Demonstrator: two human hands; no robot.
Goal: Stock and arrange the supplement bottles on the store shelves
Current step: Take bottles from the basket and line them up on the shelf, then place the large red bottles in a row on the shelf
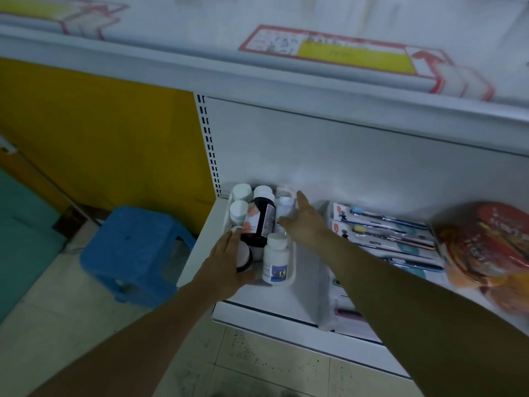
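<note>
1. Supplement bottles (259,222) sit in a white tray (289,277) at the shelf (307,282) left end.
2. Left hand (226,265) fingers wrap a dark bottle (244,257) at the tray's front-left corner.
3. Right hand (305,222) fingers spread, loose, touching a clear bottle (284,209) near the back.

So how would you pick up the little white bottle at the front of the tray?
Grip the white bottle around its body just below the cap, coming from above and the front right. It stands upright at the tray's front corner, so that side looks open; the dark bottle leans close on its left. The right hand is nearer the open side; the left hand already rests on another bottle.
</note>
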